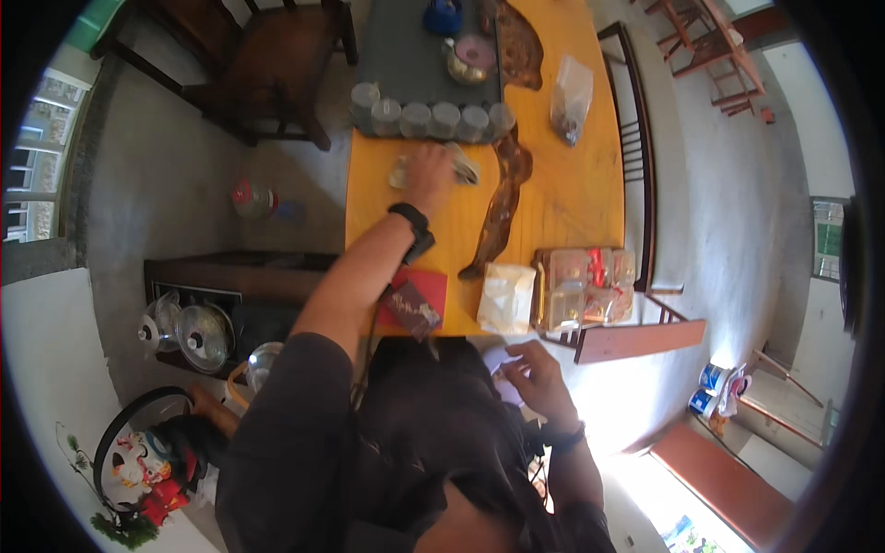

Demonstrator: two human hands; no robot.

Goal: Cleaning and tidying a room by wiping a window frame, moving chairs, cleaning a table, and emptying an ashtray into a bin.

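My left hand [430,176] rests on a folded light cloth [467,166], gripping it flat against the yellow wooden table [429,242]. The hand is slightly blurred and hides the middle of the cloth. Just beyond it, several translucent cups [415,119] stand in a row along the near edge of a dark grey tea tray [415,62]. My right hand [543,377] hangs beside my lap, off the table, with bent fingers and nothing visible in it. Behind its fingertips shows a pale purple object [503,366], mostly hidden.
A teapot [469,62] and a blue object [442,17] sit on the tray. Nearer lie a red booklet [429,290] under a dark packet [413,307], a paper bag [507,297] and a clear compartment box [584,287]. A plastic bag [571,100] lies right; a chair [276,62] stands left.
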